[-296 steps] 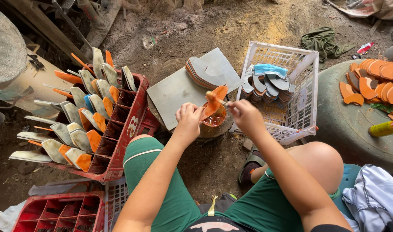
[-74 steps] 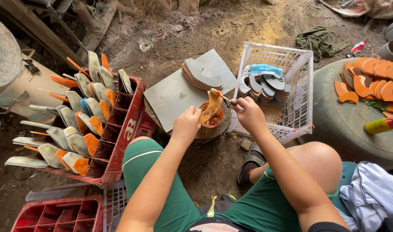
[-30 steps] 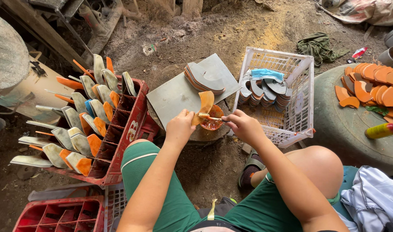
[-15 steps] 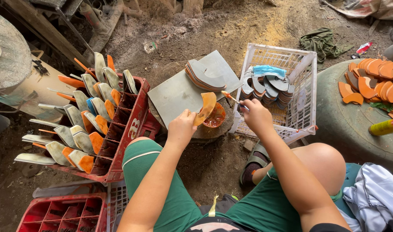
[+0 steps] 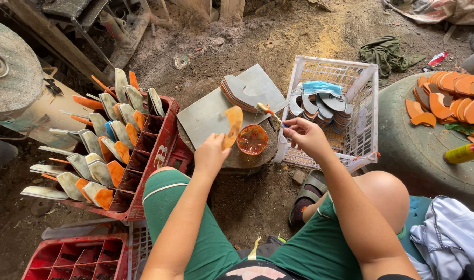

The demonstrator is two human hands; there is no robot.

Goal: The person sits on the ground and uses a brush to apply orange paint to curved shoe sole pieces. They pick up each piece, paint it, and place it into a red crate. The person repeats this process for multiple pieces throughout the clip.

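A curved, orange-coated sole-shaped piece (image 5: pixel 233 124) is gripped upright in the left hand (image 5: pixel 211 154), which is closed around its lower end, just above and left of a small round bowl of orange liquid (image 5: pixel 252 139). A thin brush with an orange handle (image 5: pixel 269 112) is pinched in the closed fingers of the right hand (image 5: pixel 305 136), its tip held apart from the piece. The bowl is set on a round stone-like worktop (image 5: pixel 237 158), on which a grey flat sheet (image 5: pixel 206 114) and a stack of grey curved pieces (image 5: pixel 239 92) are also laid. To the right, a white plastic lattice basket (image 5: pixel 362 98) is seen, filled with more grey pieces and a light blue cloth (image 5: pixel 321 87). To the left, a red plastic crate (image 5: pixel 154 150) is stood full of upright grey and orange pieces. On a round green drum top (image 5: pixel 418 150) at the far right, finished orange pieces (image 5: pixel 444 96) are spread, and a yellow tube-shaped container with a red cap (image 5: pixel 465 153) is laid beside them.
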